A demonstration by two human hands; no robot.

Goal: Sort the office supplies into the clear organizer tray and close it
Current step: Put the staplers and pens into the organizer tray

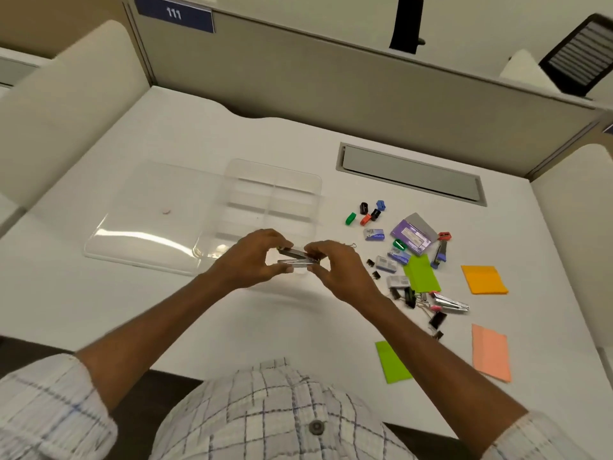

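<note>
Both hands hold a small silver stapler (297,257) just above the near edge of the clear organizer tray (275,180). My left hand (255,260) grips its left end and my right hand (335,268) grips its right end. The tray has several compartments that look bare, and its clear lid (146,224) lies open flat to the left. To the right lie loose supplies: coloured sharpeners (366,212), staple boxes (384,263), a purple box (413,234), black binder clips (409,297), another stapler (452,303) and sticky notes in green (421,273), orange (484,279) and pink (491,351).
A white desk (205,137) is bounded by grey partition walls at the back and sides. A grey cable slot cover (409,172) sits at the back right. A second green note (393,361) lies near the front edge. A black chair (583,54) stands beyond the partition.
</note>
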